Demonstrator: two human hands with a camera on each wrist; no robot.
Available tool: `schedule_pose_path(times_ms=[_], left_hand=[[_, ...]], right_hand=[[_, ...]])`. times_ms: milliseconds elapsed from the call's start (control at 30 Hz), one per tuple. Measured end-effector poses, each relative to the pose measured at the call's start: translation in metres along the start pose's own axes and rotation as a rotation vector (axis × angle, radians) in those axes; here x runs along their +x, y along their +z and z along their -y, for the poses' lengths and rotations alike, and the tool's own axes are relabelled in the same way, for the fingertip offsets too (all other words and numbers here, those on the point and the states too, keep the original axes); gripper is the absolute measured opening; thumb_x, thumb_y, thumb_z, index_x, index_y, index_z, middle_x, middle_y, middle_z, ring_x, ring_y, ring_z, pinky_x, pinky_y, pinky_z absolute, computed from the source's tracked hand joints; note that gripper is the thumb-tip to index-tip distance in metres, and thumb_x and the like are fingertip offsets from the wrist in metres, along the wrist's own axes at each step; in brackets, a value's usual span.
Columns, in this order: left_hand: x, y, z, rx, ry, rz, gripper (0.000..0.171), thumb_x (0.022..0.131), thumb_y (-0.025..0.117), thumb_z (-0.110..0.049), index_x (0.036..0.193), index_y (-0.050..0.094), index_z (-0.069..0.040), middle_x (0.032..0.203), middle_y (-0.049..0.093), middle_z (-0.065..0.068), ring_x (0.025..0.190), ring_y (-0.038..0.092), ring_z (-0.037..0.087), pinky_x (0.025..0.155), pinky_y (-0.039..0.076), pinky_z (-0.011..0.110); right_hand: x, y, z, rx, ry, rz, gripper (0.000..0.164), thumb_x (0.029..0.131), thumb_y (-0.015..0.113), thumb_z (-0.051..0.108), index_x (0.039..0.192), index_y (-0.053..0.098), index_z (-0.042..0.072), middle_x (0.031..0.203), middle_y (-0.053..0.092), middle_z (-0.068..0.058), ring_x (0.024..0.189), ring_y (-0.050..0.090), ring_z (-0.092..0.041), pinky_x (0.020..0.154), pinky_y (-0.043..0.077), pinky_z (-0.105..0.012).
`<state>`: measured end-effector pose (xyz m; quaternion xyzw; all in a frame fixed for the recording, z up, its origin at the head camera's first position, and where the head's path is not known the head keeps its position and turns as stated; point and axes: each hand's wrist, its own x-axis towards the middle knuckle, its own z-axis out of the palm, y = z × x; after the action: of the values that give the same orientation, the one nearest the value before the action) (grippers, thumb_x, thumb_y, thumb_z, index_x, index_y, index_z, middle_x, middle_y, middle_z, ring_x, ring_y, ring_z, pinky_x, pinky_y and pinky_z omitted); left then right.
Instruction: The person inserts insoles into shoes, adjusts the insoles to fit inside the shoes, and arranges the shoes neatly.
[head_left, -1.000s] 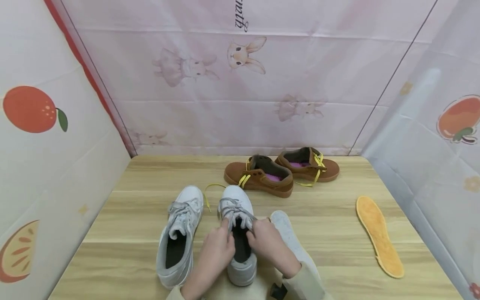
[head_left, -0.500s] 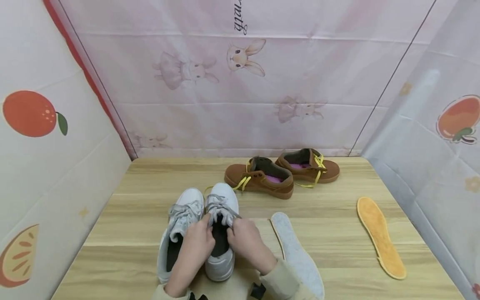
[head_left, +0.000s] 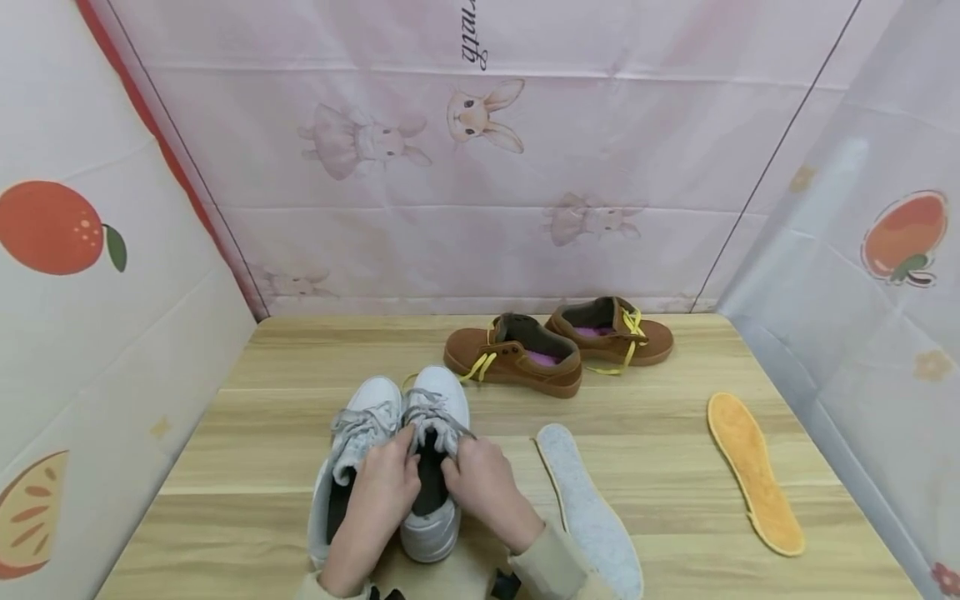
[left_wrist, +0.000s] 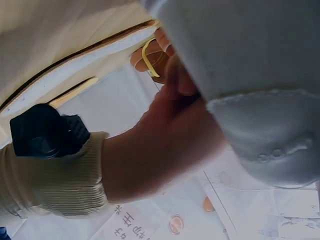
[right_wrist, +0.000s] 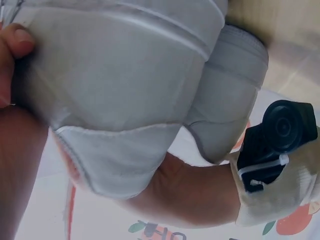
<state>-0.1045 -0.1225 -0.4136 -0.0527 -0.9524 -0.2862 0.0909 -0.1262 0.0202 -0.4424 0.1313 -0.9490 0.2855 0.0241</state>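
Two white sneakers stand side by side at the front left of the table, toes pointing away. Both hands are at the right-hand sneaker (head_left: 442,385), one on each side of its dark opening below the grey laces. My left hand (head_left: 385,477) grips the left edge of the opening; its forearm covers part of the left-hand sneaker (head_left: 375,396). On the other edge, my right hand (head_left: 483,477) pinches the collar beside the lace. The right wrist view shows the sneaker's side (right_wrist: 120,65) up close, with my right thumb and fingers (right_wrist: 17,42) at its upper left.
A grey insole (head_left: 596,517) lies to the right of my right hand. Farther right is an orange insole (head_left: 757,483). At the back, two brown shoes (head_left: 540,383) with yellow laces stand near the printed wall sheet (head_left: 420,250) on the wooden table (head_left: 645,458).
Both hands have moved left with the gripped sneaker, which now stands close against the other white one. More of the grey insole shows. The brown shoes have stayed put.
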Motion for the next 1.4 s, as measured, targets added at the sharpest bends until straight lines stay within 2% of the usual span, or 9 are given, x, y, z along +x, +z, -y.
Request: schedule_pose_path(times_ms=[233, 300, 533, 633, 767, 900, 1033, 1167, 1400], left_hand=[[0.005, -0.014, -0.005, 0.014, 0.043, 0.014, 0.041, 0.08, 0.074, -0.018, 0.115, 0.063, 0.0, 0.105, 0.067, 0.018, 0.096, 0.064, 0.033, 0.075, 0.051, 0.046], [0.007, -0.02, -0.009, 0.015, 0.073, 0.015, 0.038, 0.081, 0.073, -0.022, 0.112, 0.064, -0.001, 0.096, 0.068, 0.014, 0.087, 0.065, 0.028, 0.07, 0.051, 0.043], [0.022, -0.046, -0.023, 0.035, 0.276, -0.092, 0.026, 0.082, 0.071, -0.024, 0.1, 0.069, -0.006, 0.088, 0.07, 0.006, 0.069, 0.061, 0.015, 0.062, 0.05, 0.035], [0.031, -0.055, -0.03, 0.01, 0.357, -0.087, 0.019, 0.085, 0.068, -0.022, 0.098, 0.07, -0.008, 0.084, 0.069, 0.002, 0.062, 0.056, 0.011, 0.06, 0.048, 0.032], [0.044, -0.059, -0.042, -0.096, 0.429, 0.051, 0.011, 0.091, 0.06, -0.018, 0.086, 0.068, -0.014, 0.071, 0.063, -0.007, 0.061, 0.055, 0.005, 0.063, 0.048, 0.029], [0.058, -0.052, -0.052, -0.166, 0.417, 0.19, 0.017, 0.094, 0.056, -0.016, 0.081, 0.068, -0.015, 0.065, 0.058, -0.009, 0.064, 0.058, 0.004, 0.064, 0.049, 0.029], [0.074, -0.042, -0.06, -0.133, 0.369, 0.266, 0.017, 0.094, 0.055, -0.018, 0.09, 0.07, -0.012, 0.073, 0.063, -0.006, 0.063, 0.057, 0.007, 0.062, 0.048, 0.03], [0.094, -0.031, -0.065, -0.166, 0.317, 0.427, 0.021, 0.096, 0.051, -0.022, 0.092, 0.069, -0.011, 0.07, 0.061, -0.003, 0.057, 0.054, 0.01, 0.057, 0.046, 0.029], [0.128, -0.004, -0.068, -0.315, 0.168, 0.618, 0.029, 0.099, 0.046, -0.024, 0.089, 0.066, -0.006, 0.079, 0.068, 0.003, 0.077, 0.067, 0.021, 0.068, 0.053, 0.033]], right_hand=[[-0.001, -0.018, 0.0, 0.043, -0.066, 0.034, 0.016, 0.084, 0.061, 0.024, 0.075, 0.059, 0.011, 0.057, 0.047, 0.005, 0.048, 0.044, -0.009, 0.043, 0.036, -0.025], [-0.002, -0.027, 0.0, 0.051, -0.092, 0.04, 0.015, 0.085, 0.061, 0.023, 0.078, 0.061, 0.01, 0.052, 0.042, 0.007, 0.045, 0.04, -0.008, 0.042, 0.034, -0.025], [-0.002, -0.055, -0.002, 0.005, -0.132, 0.003, 0.021, 0.086, 0.059, 0.026, 0.096, 0.065, 0.008, 0.046, 0.038, 0.01, 0.039, 0.037, -0.004, 0.037, 0.031, -0.024], [0.001, -0.069, -0.007, -0.009, -0.125, -0.049, 0.032, 0.086, 0.059, 0.025, 0.111, 0.065, 0.006, 0.042, 0.039, 0.01, 0.036, 0.037, -0.003, 0.035, 0.031, -0.024], [0.008, -0.085, -0.021, -0.018, -0.109, -0.11, 0.034, 0.086, 0.061, 0.023, 0.113, 0.064, 0.002, 0.04, 0.04, 0.01, 0.035, 0.038, -0.003, 0.038, 0.035, -0.025], [0.017, -0.094, -0.041, -0.032, -0.091, -0.165, 0.027, 0.085, 0.062, 0.02, 0.105, 0.067, 0.002, 0.042, 0.043, 0.009, 0.037, 0.04, -0.004, 0.043, 0.038, -0.029], [0.03, -0.098, -0.062, -0.036, -0.078, -0.245, 0.015, 0.085, 0.061, 0.017, 0.09, 0.071, 0.006, 0.051, 0.054, 0.007, 0.042, 0.045, -0.005, 0.046, 0.041, -0.029], [0.042, -0.101, -0.085, -0.05, -0.061, -0.365, 0.013, 0.084, 0.059, 0.013, 0.076, 0.069, 0.009, 0.058, 0.059, 0.003, 0.048, 0.05, -0.01, 0.049, 0.044, -0.031], [0.058, -0.111, -0.114, -0.099, 0.034, -0.487, 0.017, 0.083, 0.059, 0.015, 0.089, 0.068, 0.003, 0.088, 0.06, -0.012, 0.068, 0.059, -0.03, 0.058, 0.047, -0.045]])
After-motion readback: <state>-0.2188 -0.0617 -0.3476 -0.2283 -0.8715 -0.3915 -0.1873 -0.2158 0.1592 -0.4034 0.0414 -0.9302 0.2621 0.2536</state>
